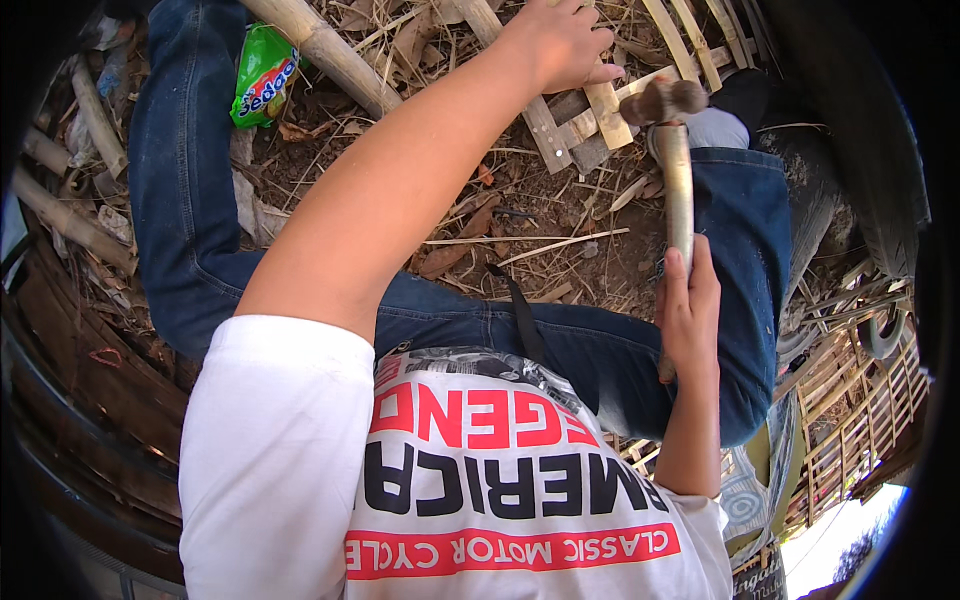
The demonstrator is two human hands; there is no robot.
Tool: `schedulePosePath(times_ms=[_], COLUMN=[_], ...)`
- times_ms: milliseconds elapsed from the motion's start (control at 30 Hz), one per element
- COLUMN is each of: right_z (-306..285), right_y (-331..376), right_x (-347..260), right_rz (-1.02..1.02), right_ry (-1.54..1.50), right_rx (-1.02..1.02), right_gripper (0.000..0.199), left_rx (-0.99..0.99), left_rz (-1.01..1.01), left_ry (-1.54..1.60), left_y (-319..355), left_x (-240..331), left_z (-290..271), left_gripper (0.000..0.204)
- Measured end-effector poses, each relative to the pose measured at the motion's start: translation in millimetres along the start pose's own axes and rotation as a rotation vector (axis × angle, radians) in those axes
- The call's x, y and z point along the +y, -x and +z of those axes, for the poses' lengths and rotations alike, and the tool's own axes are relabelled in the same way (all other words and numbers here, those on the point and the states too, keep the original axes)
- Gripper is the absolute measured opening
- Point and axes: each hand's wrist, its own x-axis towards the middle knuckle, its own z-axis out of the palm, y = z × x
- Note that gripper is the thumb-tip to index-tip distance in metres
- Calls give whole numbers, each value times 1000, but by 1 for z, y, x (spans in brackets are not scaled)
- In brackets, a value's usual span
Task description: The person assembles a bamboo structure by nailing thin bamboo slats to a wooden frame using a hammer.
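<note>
My right hand (690,310) is closed round the handle of a hammer (677,185). The hammer stands head up above my thigh, its rusty metal head (664,101) just right of a pale bamboo slat (608,118). At the top, my left hand (565,45) grips that slat, thumb stretched across it and fingers curled; part of the grip lies out of sight behind the hand. The slat crosses other flat strips near the ground. A wider wooden strip (546,135) with small nail marks lies beside it, passing under my left wrist.
A green snack packet (265,75) and a thick bamboo pole (325,50) lie at the upper left. Dry leaves and straw cover the soil (560,215) between my jeans-clad legs. A tyre (880,130) stands at the right, above a bamboo lattice (860,410).
</note>
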Motion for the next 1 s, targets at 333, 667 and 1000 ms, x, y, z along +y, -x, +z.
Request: schedulePosePath(times_ms=[333,667,1000], right_z=[-2,-12,-15], right_y=[2,0,13], right_x=[-6,-8,4], right_rz=[70,147,113], right_ry=[-49,-145,-223], right_rx=[-86,-7,68], right_gripper=[26,27,27], left_rx=[60,59,168], left_rz=[14,15,50], left_ry=[-39,-83,-52], left_y=[10,-1,-3], left_x=[2,-8,-1], left_z=[0,-5,18], left_gripper=[53,54,51])
